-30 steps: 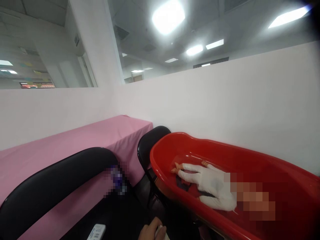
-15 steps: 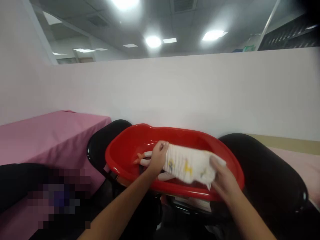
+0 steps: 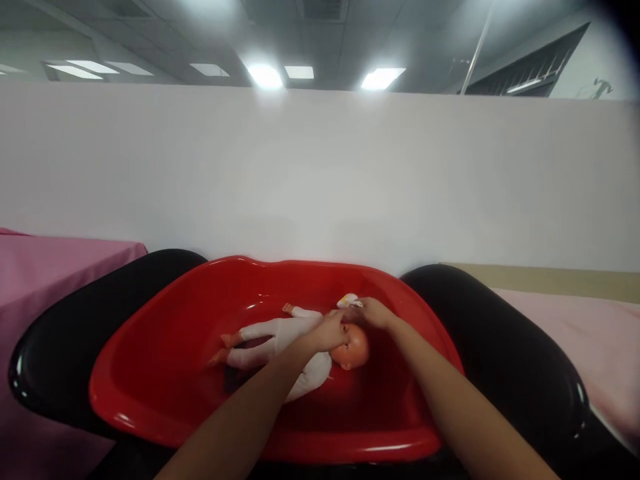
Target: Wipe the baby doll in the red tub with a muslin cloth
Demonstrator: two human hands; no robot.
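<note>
A baby doll (image 3: 295,330) in white clothes lies on its back in a red baby bathtub (image 3: 155,373), with its feet to the left and its head to the right. My left hand (image 3: 330,331) is at the doll's face and neck, fingers curled; what they grip is hidden. Beside it, past the head, my right hand (image 3: 374,312) pinches a bunched white cloth (image 3: 350,301) with a yellow print. Most of that cloth is out of sight behind my fingers.
Black chairs flank the tub, one on the left (image 3: 55,360) and one on the right (image 3: 500,347). A pink-covered table (image 3: 65,263) stands at far left, a pale pink surface (image 3: 575,333) at right. Behind rises a white partition (image 3: 300,173).
The printed cloth, stretched between both hands before, is now bunched small in my right hand. Both hands have come together at the doll's head. My view has shifted, showing more of the doll.
</note>
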